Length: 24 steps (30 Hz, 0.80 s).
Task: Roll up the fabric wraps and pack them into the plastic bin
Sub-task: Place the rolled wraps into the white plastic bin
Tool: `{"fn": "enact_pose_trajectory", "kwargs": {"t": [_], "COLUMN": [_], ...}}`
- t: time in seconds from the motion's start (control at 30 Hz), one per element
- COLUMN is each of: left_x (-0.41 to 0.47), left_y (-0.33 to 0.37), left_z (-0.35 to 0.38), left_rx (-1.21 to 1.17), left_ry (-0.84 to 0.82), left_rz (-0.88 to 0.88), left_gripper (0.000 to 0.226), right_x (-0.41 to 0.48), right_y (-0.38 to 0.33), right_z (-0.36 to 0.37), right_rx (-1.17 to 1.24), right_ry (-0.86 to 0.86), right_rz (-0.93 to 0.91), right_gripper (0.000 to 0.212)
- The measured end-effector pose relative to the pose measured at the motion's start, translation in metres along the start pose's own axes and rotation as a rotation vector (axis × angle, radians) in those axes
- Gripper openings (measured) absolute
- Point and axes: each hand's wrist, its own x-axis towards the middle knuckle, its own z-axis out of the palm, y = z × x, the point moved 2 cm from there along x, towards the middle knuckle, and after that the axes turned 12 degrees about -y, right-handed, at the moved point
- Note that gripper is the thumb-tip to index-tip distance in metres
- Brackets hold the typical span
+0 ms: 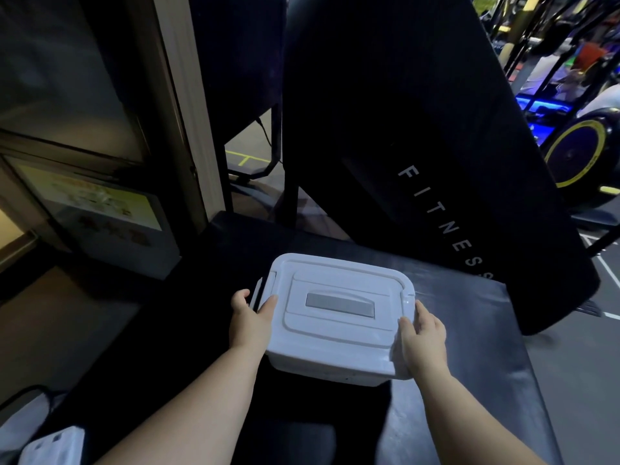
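— White plastic: is that the plastic bin (339, 330) sitting in the lower middle of the head view?
— Yes, it is sitting there with its lid (335, 273) closed on top, and a grey handle plate (339, 305) is lying flat in the lid's centre. The lid is hiding whatever is inside.
— How are the hands lying against it?
— The left hand (250, 318) is clasping the bin's left end. Its thumb is pressing on the lid's edge and its fingers are curling round the side by the latch. The right hand (424, 333) is clasping the right end the same way, with the thumb lying on the lid's near right corner and the fingers wrapping the side wall. So the bin is sitting squarely between the two palms.
— Is it resting on something?
— It is sitting on, or hanging just over, the black padded bench (469, 347) that is filling the lower right. A dark shadow is lying under its near edge, and I cannot tell whether the base is touching the pad.
— What else is showing?
— Above the bin in the frame, a black slanted panel (419, 146) is carrying the white letters FITNESS down the middle right. A yellow-rimmed wheel (575, 159) is showing at the right edge, and a pale poster (97, 199) is hanging at the left. A white object (50, 446) is peeking in at the lower left corner, too cropped to name.
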Motion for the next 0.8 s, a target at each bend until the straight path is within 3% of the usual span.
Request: {"fn": "enact_pose_trajectory", "kwargs": {"t": [0.23,0.33,0.43,0.6,0.7,0.8], "left_x": [-0.001,0.000,0.001,0.000,-0.001,-0.002], "left_y": [-0.002,-0.002,-0.003,-0.002,0.001,0.002], "left_z": [-0.003,-0.004,-0.003,-0.001,0.001,0.002], "left_rx": [-0.051,-0.004,0.005,0.026,0.032,0.034], "left_ry": [-0.017,-0.009,-0.006,0.009,0.010,0.010], "left_rz": [-0.033,-0.026,-0.010,0.055,0.078,0.075], "left_gripper": [0.082,0.090,0.083,0.054,0.050,0.044], "right_x": [-0.010,-0.015,-0.015,-0.016,-0.018,-0.021], "right_y": [-0.002,-0.002,0.000,0.000,-0.006,-0.011], "right_z": [0.000,0.001,0.002,0.004,0.002,0.000], "right_rx": [0.163,0.215,0.254,0.209,0.185,0.157], "right_ry": [0.105,0.132,0.127,0.121,0.151,0.167], "right_rz": [0.132,0.192,0.255,0.254,0.188,0.150], "right_gripper": [0.077,0.082,0.082,0.051,0.027,0.029]}}
